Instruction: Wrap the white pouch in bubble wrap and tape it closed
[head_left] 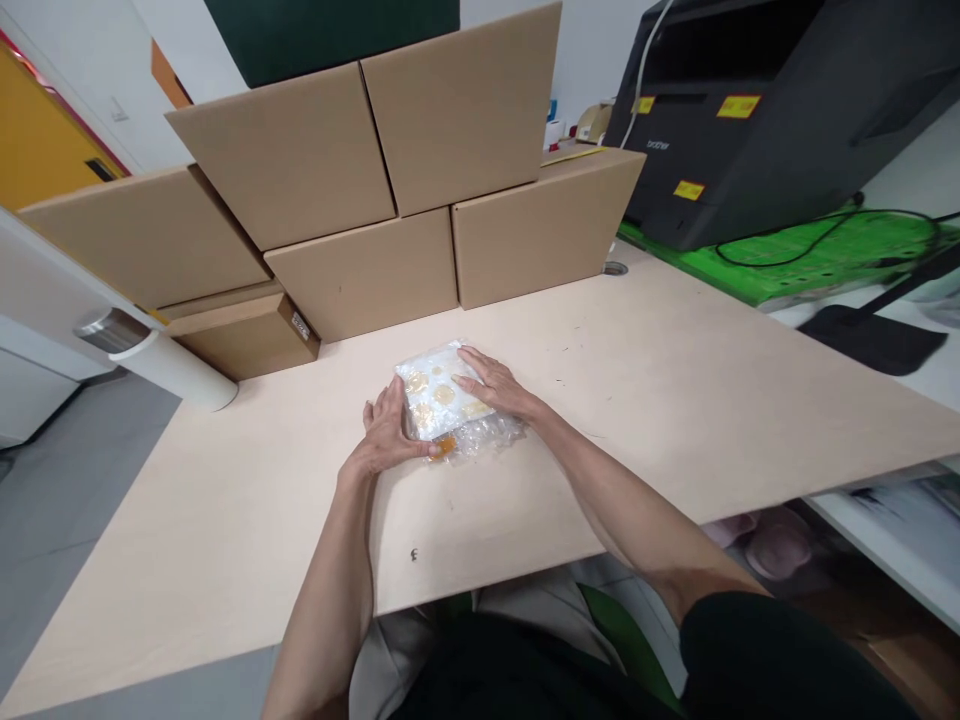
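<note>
A flat, light-coloured package [442, 394] with round yellowish spots lies on the table in front of me, partly covered in clear bubble wrap [491, 436]. My left hand [385, 430] grips its left side, with the thumb by an orange-brown piece that looks like tape [444, 447] at the near edge. Over the far right corner is my right hand [496, 384], fingers along the far edge and thumb on top, holding the package. Loose bubble wrap sticks out at the near right. The underside of the package is hidden.
Stacked cardboard boxes [360, 275] form a wall behind the table [645, 400]. At the left edge stands a white cylinder [176, 370] with a metallic top. A black printer [697, 130] sits at the back right on a green surface [817, 255]. Small dark marks dot the tabletop.
</note>
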